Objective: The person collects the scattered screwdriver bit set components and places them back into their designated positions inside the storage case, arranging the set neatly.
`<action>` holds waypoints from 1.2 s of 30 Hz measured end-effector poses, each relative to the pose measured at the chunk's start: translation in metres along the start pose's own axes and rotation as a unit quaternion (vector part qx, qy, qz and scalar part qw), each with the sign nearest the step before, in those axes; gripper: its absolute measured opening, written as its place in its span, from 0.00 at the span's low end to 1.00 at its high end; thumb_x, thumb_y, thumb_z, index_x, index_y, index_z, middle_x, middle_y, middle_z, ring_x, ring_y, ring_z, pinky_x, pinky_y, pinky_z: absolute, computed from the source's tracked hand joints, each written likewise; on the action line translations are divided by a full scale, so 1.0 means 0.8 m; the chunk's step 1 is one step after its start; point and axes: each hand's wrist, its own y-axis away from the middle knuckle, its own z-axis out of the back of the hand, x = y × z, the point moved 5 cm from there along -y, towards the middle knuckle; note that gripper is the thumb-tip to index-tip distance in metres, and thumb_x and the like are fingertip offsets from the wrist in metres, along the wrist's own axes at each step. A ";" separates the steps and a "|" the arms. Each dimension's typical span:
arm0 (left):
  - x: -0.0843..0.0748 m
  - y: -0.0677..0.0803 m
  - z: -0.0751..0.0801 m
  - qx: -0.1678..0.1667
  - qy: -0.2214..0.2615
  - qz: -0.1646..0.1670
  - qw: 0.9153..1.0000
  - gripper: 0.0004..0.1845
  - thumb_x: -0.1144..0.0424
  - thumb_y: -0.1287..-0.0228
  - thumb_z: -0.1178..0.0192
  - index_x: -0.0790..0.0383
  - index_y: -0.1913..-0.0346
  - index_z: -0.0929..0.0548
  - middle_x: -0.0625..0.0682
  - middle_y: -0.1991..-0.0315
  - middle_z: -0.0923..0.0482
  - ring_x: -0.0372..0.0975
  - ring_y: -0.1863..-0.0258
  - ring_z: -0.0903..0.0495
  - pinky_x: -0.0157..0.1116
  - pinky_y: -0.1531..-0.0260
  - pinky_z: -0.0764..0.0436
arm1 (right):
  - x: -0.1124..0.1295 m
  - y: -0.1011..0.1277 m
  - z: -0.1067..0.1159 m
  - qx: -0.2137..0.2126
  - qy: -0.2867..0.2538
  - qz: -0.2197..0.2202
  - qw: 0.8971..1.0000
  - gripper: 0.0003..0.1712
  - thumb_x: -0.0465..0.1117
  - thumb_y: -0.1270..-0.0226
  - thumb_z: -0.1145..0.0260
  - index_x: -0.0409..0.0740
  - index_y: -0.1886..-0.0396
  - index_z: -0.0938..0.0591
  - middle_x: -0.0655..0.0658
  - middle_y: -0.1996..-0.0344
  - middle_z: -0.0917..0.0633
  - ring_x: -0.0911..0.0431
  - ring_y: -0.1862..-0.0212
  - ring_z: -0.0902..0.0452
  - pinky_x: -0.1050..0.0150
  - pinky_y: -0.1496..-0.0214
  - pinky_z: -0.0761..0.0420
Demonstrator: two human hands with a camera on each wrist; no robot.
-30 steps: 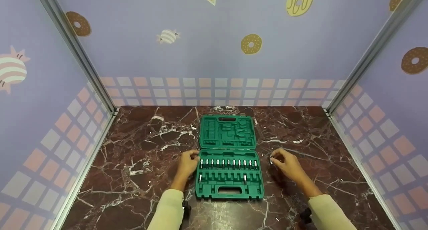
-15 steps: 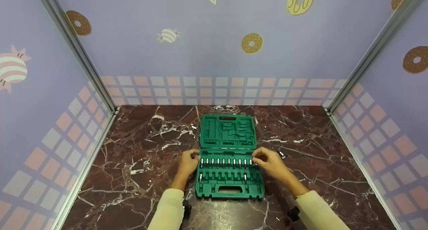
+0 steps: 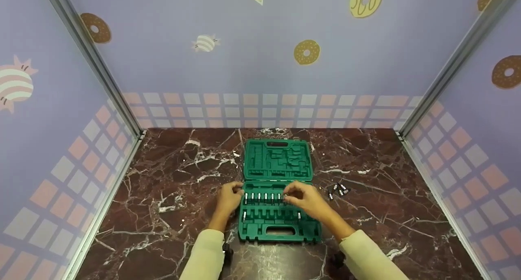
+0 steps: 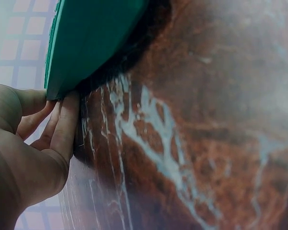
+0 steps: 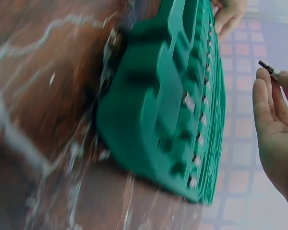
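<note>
An open green plastic tool case (image 3: 260,230) lies on the table, its lid (image 3: 260,170) folded back. Silver bit sockets (image 3: 259,198) stand in its upper row; a lower row holds a bit socket near each end. My left hand (image 3: 229,200) grips the case's left edge, thumb above and fingers below in the left wrist view. Between thumb and fingertips, my right hand (image 3: 305,199) pinches one small dark-tipped bit socket (image 5: 269,68) above the case. In the head view this hand hides the upper row's right part, where the right wrist view shows more sockets.
Several loose bit sockets (image 3: 342,189) lie on the dark marbled table (image 3: 175,231), right of the case. Patterned panels (image 3: 260,76) stand at the back and on both sides, with metal posts (image 3: 439,64) at the corners.
My right hand has moved left, from the table beside the case to over the upper row. The loose bit sockets it covered now show. My left hand stays at the case's edge.
</note>
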 end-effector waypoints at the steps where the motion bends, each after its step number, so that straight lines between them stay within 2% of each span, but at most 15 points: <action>1: 0.000 0.000 0.000 0.001 0.002 0.002 1.000 0.10 0.70 0.33 0.33 0.63 0.51 0.10 0.56 0.62 0.12 0.49 0.60 0.15 0.50 0.56 0.18 | 0.002 -0.002 -0.005 0.009 -0.002 0.002 1.000 0.09 0.40 0.29 0.30 0.44 0.52 0.15 0.43 0.55 0.12 0.54 0.56 0.14 0.66 0.55 0.16; 9: 0.001 0.003 0.000 0.003 0.001 0.009 1.000 0.10 0.69 0.33 0.34 0.63 0.50 0.10 0.57 0.60 0.12 0.50 0.59 0.15 0.51 0.55 0.18 | 0.014 -0.015 -0.050 0.088 -0.013 -0.002 0.996 0.09 0.36 0.28 0.31 0.40 0.51 0.16 0.43 0.54 0.12 0.52 0.52 0.13 0.65 0.53 0.15; 14: 0.001 0.004 0.001 0.001 0.008 0.011 1.000 0.11 0.70 0.33 0.34 0.63 0.50 0.10 0.58 0.60 0.12 0.50 0.59 0.14 0.50 0.56 0.17 | 0.018 -0.024 -0.075 0.117 -0.011 -0.003 0.993 0.08 0.33 0.31 0.29 0.40 0.54 0.15 0.42 0.56 0.11 0.54 0.52 0.12 0.66 0.52 0.15; 22: -0.002 0.002 0.000 -0.010 -0.007 0.002 1.000 0.10 0.69 0.34 0.33 0.63 0.51 0.10 0.57 0.62 0.11 0.49 0.61 0.14 0.50 0.57 0.18 | 0.024 -0.039 -0.099 0.123 0.072 -0.005 0.990 0.07 0.36 0.33 0.26 0.44 0.57 0.14 0.50 0.60 0.10 0.61 0.57 0.14 0.68 0.53 0.16; 28: -0.002 0.001 0.000 -0.006 0.003 0.002 1.000 0.10 0.71 0.34 0.34 0.64 0.51 0.10 0.58 0.61 0.11 0.49 0.60 0.14 0.50 0.57 0.18 | 0.026 -0.047 -0.111 0.126 0.137 0.021 0.982 0.08 0.36 0.32 0.27 0.43 0.55 0.13 0.49 0.60 0.10 0.61 0.58 0.14 0.68 0.55 0.16; 36: 0.001 0.000 0.000 -0.003 0.004 0.010 1.000 0.11 0.70 0.33 0.34 0.63 0.51 0.10 0.57 0.62 0.11 0.49 0.61 0.14 0.50 0.56 0.18 | 0.023 -0.054 -0.122 0.115 0.176 0.041 0.977 0.05 0.36 0.32 0.27 0.43 0.58 0.13 0.48 0.62 0.10 0.60 0.59 0.14 0.67 0.56 0.16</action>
